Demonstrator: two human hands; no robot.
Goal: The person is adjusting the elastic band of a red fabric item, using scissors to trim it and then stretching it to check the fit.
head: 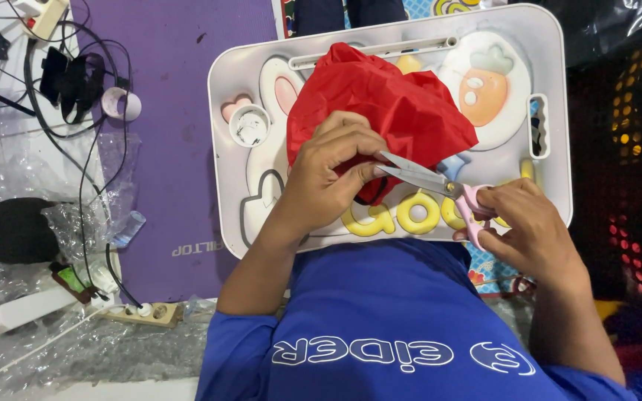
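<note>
Left hand (pixel 328 174) pinches red cloth (pixel 388 104); scissors (pixel 440 186) at edge.

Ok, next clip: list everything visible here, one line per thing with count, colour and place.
red fabric: one, red, crumpled on the tray's middle
scissors: one pair, pink handles, steel blades open at the fabric's lower edge
tray table: one, white with cartoon rabbit and carrot, across the lap
tape roll: one, white, in the tray's left recess
mat: one, purple, left of tray
power strip: one, cream, floor lower left
cables: several, black, upper left
bubble wrap: clear, floor left
left hand: pinching the fabric
right hand: in the scissor handles
</note>
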